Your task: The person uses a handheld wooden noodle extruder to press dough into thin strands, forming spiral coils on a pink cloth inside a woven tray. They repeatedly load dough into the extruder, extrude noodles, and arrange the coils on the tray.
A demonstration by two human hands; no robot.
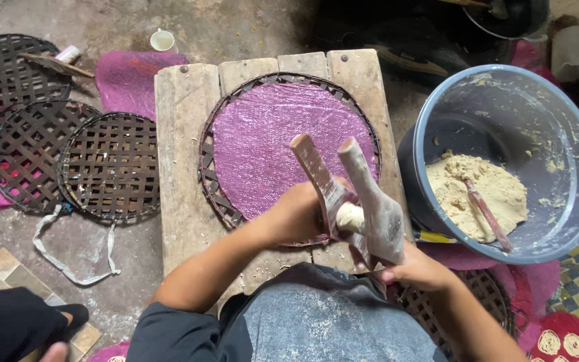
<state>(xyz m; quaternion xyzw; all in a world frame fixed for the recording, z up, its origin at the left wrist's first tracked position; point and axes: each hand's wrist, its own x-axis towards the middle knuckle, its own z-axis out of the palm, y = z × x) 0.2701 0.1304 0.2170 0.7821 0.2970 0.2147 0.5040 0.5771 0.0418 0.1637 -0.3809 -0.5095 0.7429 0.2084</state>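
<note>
My left hand [299, 214] presses a lump of pale dough [350, 216] into a wooden two-handled press [353, 194], gripping its left handle. My right hand [413, 268] holds the press from below at its body. The press is tilted over the near edge of a round woven bamboo tray [212, 194] lined with a purple cloth [283, 141]. The tray lies on a wooden plank table [182, 167]. The cloth is bare.
A large blue-grey tub [571, 154] at the right holds pale dough [464, 188] and a red-handled spoon [487, 214]. Stacked woven trays [108, 167] lie on the floor at the left, with pink cloths [129, 77] and a white cup [163, 41]. Another person's dark sleeve [8, 328] shows bottom left.
</note>
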